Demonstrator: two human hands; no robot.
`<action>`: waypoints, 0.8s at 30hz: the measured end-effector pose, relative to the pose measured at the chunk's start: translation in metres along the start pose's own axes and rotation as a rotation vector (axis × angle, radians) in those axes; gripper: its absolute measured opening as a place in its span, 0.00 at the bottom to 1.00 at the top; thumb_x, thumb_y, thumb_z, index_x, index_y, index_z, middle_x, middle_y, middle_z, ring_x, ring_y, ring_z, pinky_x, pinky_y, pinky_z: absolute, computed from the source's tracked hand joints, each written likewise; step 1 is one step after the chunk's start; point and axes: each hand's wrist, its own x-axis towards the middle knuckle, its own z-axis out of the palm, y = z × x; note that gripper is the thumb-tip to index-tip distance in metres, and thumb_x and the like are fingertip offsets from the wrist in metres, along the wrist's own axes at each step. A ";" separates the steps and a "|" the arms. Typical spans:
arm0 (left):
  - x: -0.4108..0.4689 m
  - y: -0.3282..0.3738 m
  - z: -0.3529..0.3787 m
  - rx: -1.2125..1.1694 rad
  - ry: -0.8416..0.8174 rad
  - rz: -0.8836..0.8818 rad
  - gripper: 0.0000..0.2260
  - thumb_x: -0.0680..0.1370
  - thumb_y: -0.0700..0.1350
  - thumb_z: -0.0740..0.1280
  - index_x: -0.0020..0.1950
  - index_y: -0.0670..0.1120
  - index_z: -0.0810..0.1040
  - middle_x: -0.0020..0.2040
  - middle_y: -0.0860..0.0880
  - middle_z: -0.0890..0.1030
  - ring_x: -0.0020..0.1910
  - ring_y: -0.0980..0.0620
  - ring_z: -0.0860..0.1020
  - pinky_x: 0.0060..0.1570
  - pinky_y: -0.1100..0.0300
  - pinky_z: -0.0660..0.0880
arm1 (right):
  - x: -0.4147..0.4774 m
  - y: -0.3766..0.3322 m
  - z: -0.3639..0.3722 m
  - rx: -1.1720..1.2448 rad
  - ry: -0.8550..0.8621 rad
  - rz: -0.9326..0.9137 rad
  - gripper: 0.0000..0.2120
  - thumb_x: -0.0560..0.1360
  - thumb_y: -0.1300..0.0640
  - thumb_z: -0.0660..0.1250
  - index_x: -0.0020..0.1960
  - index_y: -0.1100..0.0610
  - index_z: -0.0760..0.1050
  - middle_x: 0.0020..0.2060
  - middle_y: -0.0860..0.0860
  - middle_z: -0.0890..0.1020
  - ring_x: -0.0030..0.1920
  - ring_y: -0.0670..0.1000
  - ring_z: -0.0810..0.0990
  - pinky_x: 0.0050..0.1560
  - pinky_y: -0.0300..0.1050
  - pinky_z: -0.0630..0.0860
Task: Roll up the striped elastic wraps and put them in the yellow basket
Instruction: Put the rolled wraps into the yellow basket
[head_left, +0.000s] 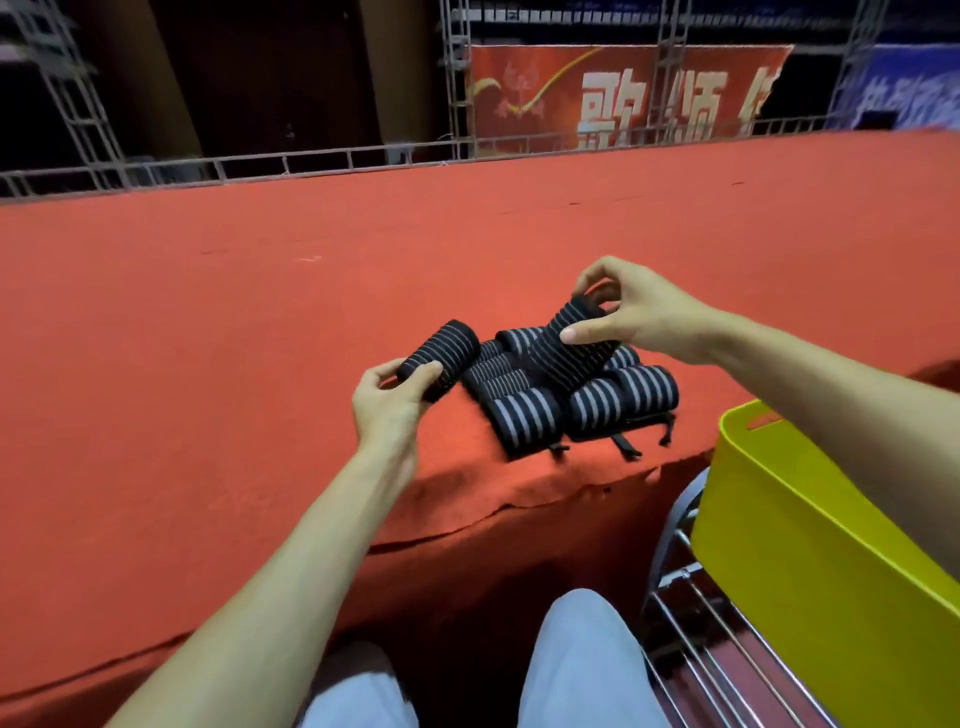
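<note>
Head view: our left hand (389, 400) curls round a rolled wrap (441, 356), gripped tight, we judge, so it won't spring open. Our right hand (639, 312) pinches a second wrap (571, 348) up off the pile (597, 400) on the red surface (260, 338). The yellow basket (779, 519) sits low at right. The banner (623, 98) reads 歌颂, the rest cut off.

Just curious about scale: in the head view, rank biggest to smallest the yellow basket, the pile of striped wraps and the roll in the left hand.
1. yellow basket, partly cut off and nearest the camera, so inflated.
2. pile of striped wraps.
3. roll, held by the left hand.
</note>
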 end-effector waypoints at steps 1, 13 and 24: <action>-0.010 0.000 0.013 -0.003 -0.015 0.005 0.12 0.71 0.32 0.73 0.47 0.44 0.74 0.50 0.41 0.79 0.47 0.45 0.79 0.52 0.51 0.78 | -0.007 0.001 -0.016 0.047 -0.007 0.013 0.19 0.68 0.61 0.77 0.52 0.57 0.72 0.43 0.52 0.77 0.40 0.48 0.77 0.40 0.43 0.77; -0.110 -0.047 0.165 0.313 -0.341 0.071 0.21 0.57 0.49 0.79 0.45 0.51 0.76 0.47 0.46 0.78 0.49 0.44 0.81 0.55 0.44 0.78 | -0.109 0.108 -0.149 0.062 0.042 0.228 0.13 0.69 0.68 0.74 0.51 0.59 0.78 0.45 0.55 0.79 0.43 0.54 0.78 0.38 0.41 0.79; -0.122 -0.098 0.244 0.624 -0.798 0.222 0.12 0.71 0.38 0.75 0.50 0.51 0.81 0.45 0.56 0.82 0.39 0.67 0.79 0.40 0.71 0.75 | -0.138 0.249 -0.121 -0.358 -0.049 0.705 0.20 0.70 0.47 0.76 0.57 0.57 0.80 0.52 0.55 0.83 0.45 0.53 0.81 0.43 0.42 0.75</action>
